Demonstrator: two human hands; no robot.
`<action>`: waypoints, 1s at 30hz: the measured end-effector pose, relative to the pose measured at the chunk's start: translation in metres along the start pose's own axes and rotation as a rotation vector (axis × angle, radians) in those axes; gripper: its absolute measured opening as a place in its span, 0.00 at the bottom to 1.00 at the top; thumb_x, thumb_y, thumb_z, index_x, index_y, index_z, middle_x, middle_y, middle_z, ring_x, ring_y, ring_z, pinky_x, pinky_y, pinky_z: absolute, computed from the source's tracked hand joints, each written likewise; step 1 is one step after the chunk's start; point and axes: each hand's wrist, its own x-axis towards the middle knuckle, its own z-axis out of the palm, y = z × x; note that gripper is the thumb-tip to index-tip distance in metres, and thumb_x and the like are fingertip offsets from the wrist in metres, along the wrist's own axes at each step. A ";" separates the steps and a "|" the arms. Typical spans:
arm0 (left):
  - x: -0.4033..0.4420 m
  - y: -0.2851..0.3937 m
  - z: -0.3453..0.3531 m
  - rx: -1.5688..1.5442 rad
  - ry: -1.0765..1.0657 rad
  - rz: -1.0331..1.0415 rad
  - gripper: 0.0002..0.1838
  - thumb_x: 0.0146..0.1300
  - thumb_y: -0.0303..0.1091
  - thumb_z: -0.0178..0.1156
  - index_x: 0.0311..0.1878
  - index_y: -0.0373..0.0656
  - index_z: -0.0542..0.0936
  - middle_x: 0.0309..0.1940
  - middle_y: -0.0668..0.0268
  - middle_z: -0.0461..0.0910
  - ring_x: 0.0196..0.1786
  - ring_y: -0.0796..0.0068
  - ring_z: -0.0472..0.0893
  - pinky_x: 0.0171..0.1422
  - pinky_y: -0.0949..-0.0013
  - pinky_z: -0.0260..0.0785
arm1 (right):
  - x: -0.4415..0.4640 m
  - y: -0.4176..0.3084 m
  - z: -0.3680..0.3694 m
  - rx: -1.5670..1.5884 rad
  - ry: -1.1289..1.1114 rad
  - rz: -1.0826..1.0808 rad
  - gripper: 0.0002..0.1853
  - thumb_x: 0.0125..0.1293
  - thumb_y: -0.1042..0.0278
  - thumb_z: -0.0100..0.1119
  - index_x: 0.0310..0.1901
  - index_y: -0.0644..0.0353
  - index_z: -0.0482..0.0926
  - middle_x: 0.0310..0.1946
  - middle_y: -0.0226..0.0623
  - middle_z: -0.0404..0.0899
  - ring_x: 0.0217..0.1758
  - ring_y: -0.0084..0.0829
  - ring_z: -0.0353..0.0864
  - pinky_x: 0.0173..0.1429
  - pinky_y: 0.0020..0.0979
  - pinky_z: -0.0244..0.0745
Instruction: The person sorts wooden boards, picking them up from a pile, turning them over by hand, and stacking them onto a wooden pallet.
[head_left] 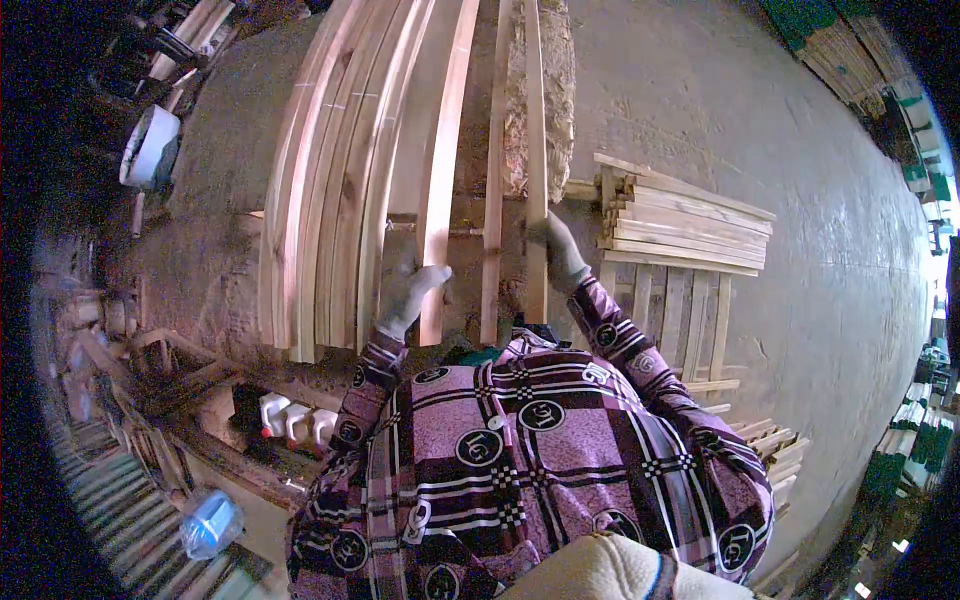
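Observation:
My left hand (412,298), in a pale glove, is closed around the near part of a long wooden board (445,150), its thumb across the top. My right hand (558,252), gloved too, grips the edge of another long wooden strip (536,120); its fingers are partly hidden by the wood. A narrow strip (493,200) lies between these two and neither hand touches it. Left of my left hand, several long boards (330,190) lie side by side, running away from me.
Rough, bark-edged wood (560,90) lies beneath the right strip. A stack of short boards (690,225) sits on wooden slats at right. White jugs (285,418) and a blue plastic-wrapped item (212,522) are at lower left. A white bucket (150,147) stands at upper left.

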 end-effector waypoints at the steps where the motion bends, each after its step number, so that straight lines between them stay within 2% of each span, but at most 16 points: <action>1: 0.000 0.009 0.001 -0.017 0.016 0.007 0.11 0.50 0.31 0.58 0.36 0.35 0.77 0.28 0.64 0.77 0.34 0.77 0.76 0.42 0.73 0.67 | 0.012 0.015 -0.004 0.045 -0.035 -0.127 0.16 0.59 0.68 0.45 0.48 0.65 0.67 0.39 0.35 0.74 0.41 0.23 0.72 0.46 0.24 0.67; 2: -0.002 0.018 0.004 -0.018 0.020 0.008 0.11 0.50 0.31 0.58 0.36 0.35 0.77 0.28 0.64 0.77 0.34 0.77 0.76 0.42 0.73 0.67 | 0.019 0.029 -0.011 0.106 -0.077 -0.096 0.19 0.58 0.67 0.47 0.50 0.65 0.65 0.42 0.34 0.73 0.43 0.24 0.72 0.49 0.24 0.66; 4: -0.004 0.033 0.011 -0.175 0.044 -0.086 0.11 0.51 0.32 0.58 0.36 0.36 0.77 0.26 0.66 0.77 0.33 0.78 0.76 0.42 0.74 0.67 | 0.030 0.042 0.000 -0.074 0.056 -0.146 0.16 0.52 0.65 0.47 0.43 0.63 0.68 0.31 0.29 0.70 0.32 0.20 0.68 0.40 0.22 0.65; 5: -0.005 0.041 0.018 -0.174 0.049 -0.083 0.11 0.51 0.32 0.58 0.36 0.36 0.77 0.26 0.66 0.77 0.33 0.78 0.76 0.42 0.74 0.67 | 0.029 0.044 0.002 -0.030 -0.033 -0.172 0.17 0.52 0.65 0.47 0.43 0.63 0.68 0.31 0.29 0.71 0.32 0.19 0.68 0.40 0.21 0.65; 7: -0.006 0.054 0.034 -0.002 0.340 0.253 0.09 0.52 0.32 0.57 0.31 0.36 0.76 0.25 0.67 0.76 0.29 0.78 0.75 0.36 0.73 0.68 | 0.028 0.043 0.012 -0.090 -0.036 -0.227 0.15 0.53 0.65 0.47 0.41 0.63 0.69 0.30 0.30 0.71 0.31 0.19 0.69 0.37 0.21 0.66; 8: -0.007 0.058 0.031 -0.001 0.341 0.254 0.09 0.52 0.32 0.57 0.31 0.36 0.76 0.25 0.67 0.76 0.29 0.78 0.75 0.36 0.73 0.68 | 0.027 0.041 0.015 -0.113 -0.064 -0.249 0.14 0.53 0.65 0.46 0.41 0.63 0.69 0.30 0.30 0.71 0.30 0.19 0.69 0.36 0.21 0.66; 10: -0.006 0.063 0.018 0.149 -0.015 0.062 0.11 0.52 0.34 0.58 0.33 0.37 0.74 0.24 0.65 0.76 0.23 0.77 0.75 0.28 0.73 0.68 | 0.046 0.054 0.003 -0.168 -0.026 -0.265 0.15 0.53 0.65 0.46 0.40 0.63 0.69 0.29 0.31 0.71 0.29 0.20 0.69 0.34 0.22 0.67; 14: 0.006 -0.010 0.006 0.232 -0.097 -0.125 0.12 0.51 0.37 0.59 0.32 0.37 0.73 0.20 0.64 0.74 0.18 0.77 0.73 0.21 0.72 0.66 | 0.044 0.027 0.003 -0.059 -0.029 -0.235 0.15 0.54 0.63 0.46 0.40 0.64 0.69 0.28 0.32 0.71 0.26 0.22 0.70 0.33 0.23 0.67; 17: 0.002 0.001 0.027 0.174 -0.052 -0.259 0.14 0.50 0.40 0.60 0.27 0.38 0.73 0.16 0.65 0.73 0.17 0.77 0.73 0.22 0.72 0.66 | 0.031 0.018 0.000 -0.156 0.017 -0.304 0.16 0.53 0.64 0.46 0.41 0.65 0.68 0.30 0.33 0.72 0.29 0.22 0.71 0.36 0.24 0.69; 18: -0.007 0.023 0.039 0.155 0.049 -0.125 0.15 0.50 0.41 0.61 0.27 0.38 0.73 0.15 0.65 0.73 0.16 0.77 0.73 0.21 0.72 0.66 | 0.026 0.017 -0.002 -0.222 0.043 -0.347 0.17 0.53 0.64 0.45 0.42 0.66 0.68 0.31 0.33 0.72 0.30 0.23 0.72 0.37 0.25 0.70; 19: -0.012 0.036 0.046 0.134 0.150 0.007 0.15 0.49 0.42 0.62 0.26 0.38 0.73 0.14 0.66 0.72 0.16 0.77 0.72 0.21 0.72 0.66 | 0.027 0.021 -0.010 -0.227 0.056 -0.301 0.23 0.56 0.63 0.50 0.50 0.70 0.65 0.43 0.36 0.72 0.45 0.24 0.71 0.50 0.24 0.64; 20: -0.009 0.022 0.047 0.134 0.140 0.004 0.15 0.49 0.42 0.62 0.26 0.38 0.73 0.14 0.66 0.72 0.16 0.77 0.72 0.21 0.72 0.66 | 0.024 0.023 -0.015 -0.226 0.067 -0.301 0.23 0.56 0.63 0.50 0.50 0.70 0.65 0.43 0.36 0.72 0.45 0.24 0.71 0.50 0.24 0.64; 22: -0.001 -0.006 0.050 0.199 -0.082 -0.290 0.22 0.48 0.43 0.62 0.40 0.37 0.71 0.25 0.63 0.75 0.22 0.76 0.75 0.25 0.73 0.68 | 0.017 0.024 -0.021 -0.222 0.068 -0.265 0.22 0.55 0.68 0.50 0.51 0.70 0.64 0.45 0.38 0.71 0.46 0.25 0.71 0.51 0.25 0.64; 24: 0.003 -0.015 0.050 0.188 -0.097 -0.277 0.21 0.49 0.43 0.62 0.41 0.38 0.71 0.27 0.63 0.74 0.24 0.76 0.74 0.28 0.73 0.68 | 0.020 0.033 -0.030 -0.233 0.091 -0.322 0.22 0.54 0.69 0.50 0.51 0.70 0.64 0.45 0.38 0.71 0.47 0.26 0.70 0.51 0.25 0.64; 27: 0.014 -0.014 0.051 0.150 -0.132 -0.221 0.20 0.51 0.41 0.60 0.44 0.38 0.71 0.32 0.64 0.73 0.30 0.75 0.73 0.35 0.72 0.66 | 0.030 0.041 -0.047 -0.372 0.167 -0.393 0.20 0.55 0.66 0.47 0.48 0.68 0.65 0.35 0.34 0.73 0.36 0.24 0.74 0.40 0.25 0.69; 30: 0.025 -0.012 0.053 0.107 -0.165 -0.176 0.20 0.53 0.39 0.57 0.46 0.39 0.70 0.37 0.64 0.73 0.36 0.73 0.72 0.43 0.70 0.64 | 0.033 0.044 -0.059 -0.437 0.005 -0.239 0.19 0.57 0.64 0.47 0.48 0.66 0.66 0.35 0.32 0.74 0.36 0.22 0.73 0.40 0.23 0.69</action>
